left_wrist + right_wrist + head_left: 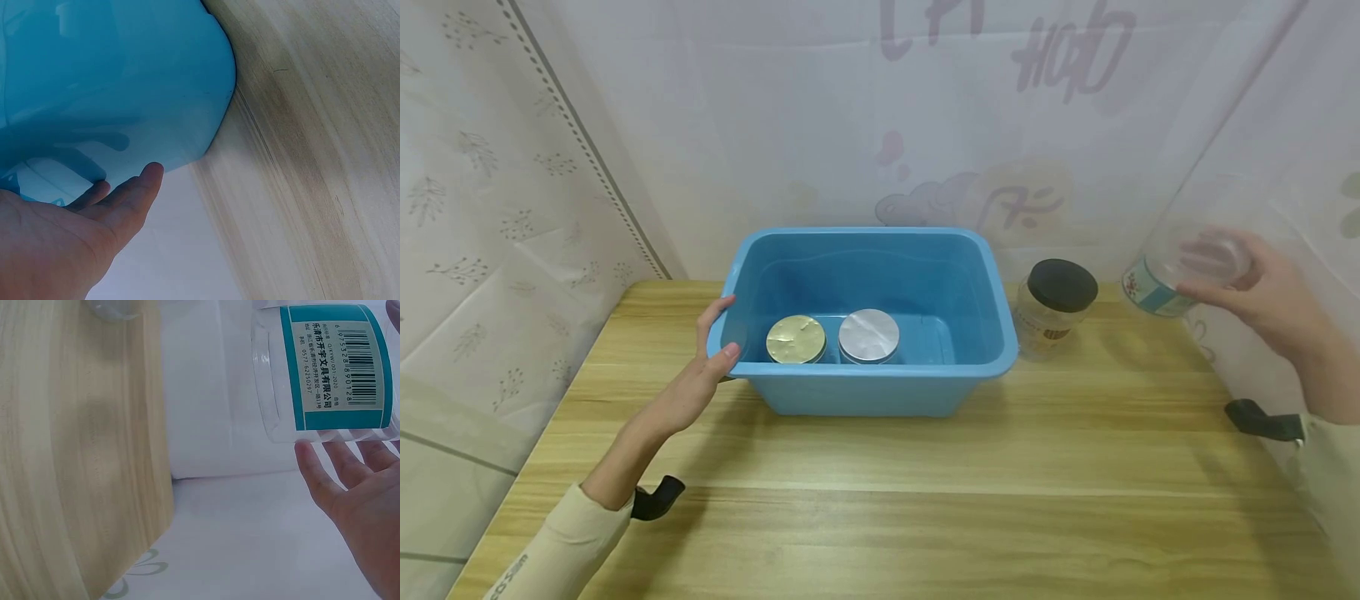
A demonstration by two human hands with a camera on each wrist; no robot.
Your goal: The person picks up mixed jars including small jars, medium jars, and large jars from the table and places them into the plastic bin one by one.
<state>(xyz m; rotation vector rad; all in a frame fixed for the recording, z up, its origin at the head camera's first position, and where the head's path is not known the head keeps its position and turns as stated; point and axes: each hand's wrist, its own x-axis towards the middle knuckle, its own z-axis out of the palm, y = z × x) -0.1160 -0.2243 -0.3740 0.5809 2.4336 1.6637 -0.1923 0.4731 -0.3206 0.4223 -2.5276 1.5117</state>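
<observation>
A blue plastic tub (pixel 880 392) sits on the table. My left hand (pixel 696 379) holds its left rim, thumb over the edge; in the left wrist view the fingers (pixel 128 200) lie along the outer wall. Inside stand two jars, one with a gold lid (pixel 796 339), the other with a silver lid (pixel 868 336). At the right, my right hand (pixel 1262 287) grips a clear plastic jar (pixel 1165 279), tilted and raised off the table. Its teal-edged label (pixel 340 365) carries a barcode in the right wrist view. The jar looks blurred in the head view.
A clear jar with a black lid (pixel 1062 287) stands just right of the tub. The wooden table (pixel 880 517) stretches toward the front. Printed white curtains (pixel 820 125) hang behind and along both sides.
</observation>
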